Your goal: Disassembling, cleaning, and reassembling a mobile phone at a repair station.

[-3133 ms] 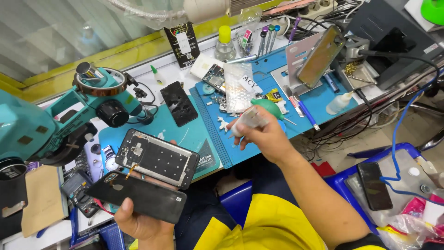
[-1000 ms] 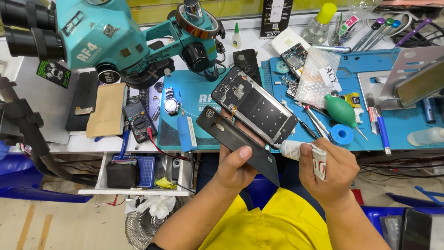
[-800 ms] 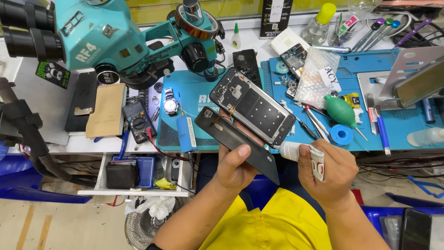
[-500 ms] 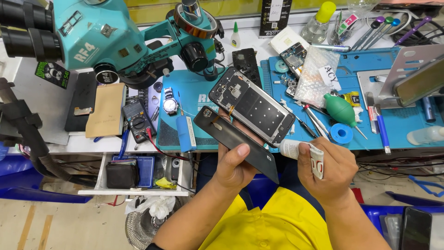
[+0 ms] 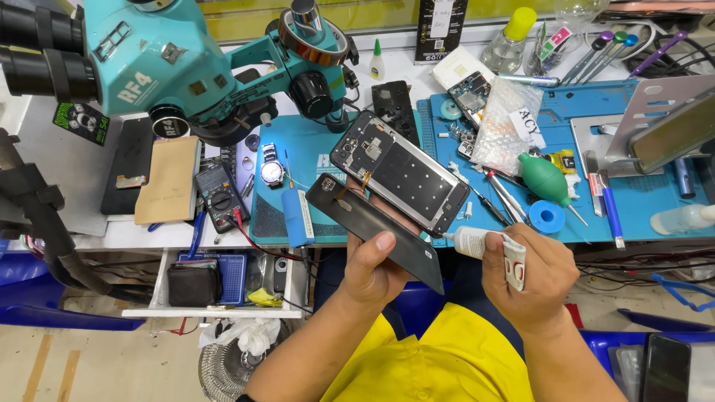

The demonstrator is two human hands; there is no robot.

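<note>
My left hand [image 5: 375,264] grips a black phone back cover [image 5: 376,227], thumb on top, and props up the opened phone body [image 5: 401,171], which stays joined to the cover by a thin flex cable. The phone's inner frame faces up, tilted over the teal mat [image 5: 287,156]. My right hand [image 5: 530,273] is closed around a small white glue tube [image 5: 484,246]. The tube's nozzle touches the lower right edge of the phone body.
A teal stereo microscope [image 5: 186,59] stands at the back left. A multimeter [image 5: 220,197], a wristwatch [image 5: 272,170], a green air blower [image 5: 546,179], a tape roll [image 5: 552,217], screwdrivers and a bubble-wrap bag [image 5: 506,123] lie on the blue mat [image 5: 640,193]. An open drawer [image 5: 223,279] sits below.
My view has swung left since the oldest frame, and my right hand has brought the glue tube to the phone. Over the last second both hands and the phone barely move.
</note>
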